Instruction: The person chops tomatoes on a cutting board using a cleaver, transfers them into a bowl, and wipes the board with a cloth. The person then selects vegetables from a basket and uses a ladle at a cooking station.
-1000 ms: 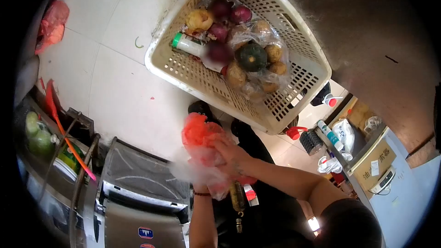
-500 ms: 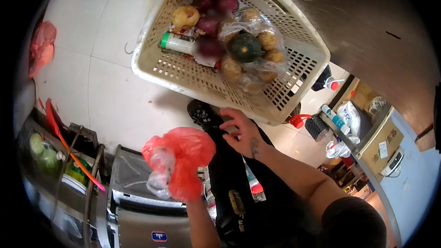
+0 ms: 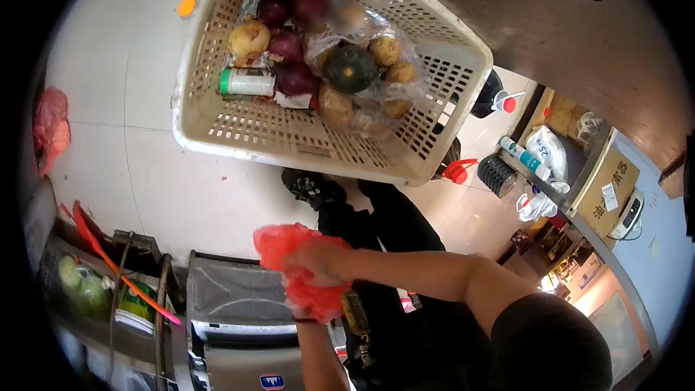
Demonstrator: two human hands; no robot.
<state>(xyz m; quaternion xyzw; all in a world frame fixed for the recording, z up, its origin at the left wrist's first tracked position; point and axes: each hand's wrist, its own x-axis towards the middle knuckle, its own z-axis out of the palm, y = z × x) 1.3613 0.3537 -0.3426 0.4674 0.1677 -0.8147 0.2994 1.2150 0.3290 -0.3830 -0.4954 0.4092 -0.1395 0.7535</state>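
A crumpled red plastic bag (image 3: 279, 242) is bunched up in front of my black trousers. My right hand (image 3: 316, 263) is closed over the bag from the right, slightly blurred by motion. Below it, my left hand (image 3: 308, 310) reaches up into the same bag, which covers its fingers; mostly the wrist shows. Beyond my hands stands a beige plastic basket (image 3: 289, 146). Inside lie a dark green squash (image 3: 350, 69), several red onions (image 3: 295, 78), a yellowish onion (image 3: 248, 38), a green-capped container (image 3: 247, 82) and potatoes (image 3: 336, 105) in clear plastic.
Another red bag (image 3: 51, 129) lies on the tiled floor at far left. Lower left are a stainless steel unit (image 3: 242, 293) and a red-orange long-handled tool (image 3: 108, 253). A brown surface (image 3: 579, 36) overhangs the upper right, with bottles and a cardboard box (image 3: 607, 192) below.
My right hand has moved left and down onto the red bag, which is now more tightly bunched. The clear crumpled plastic seen beside it is out of sight. The basket has shifted left in view.
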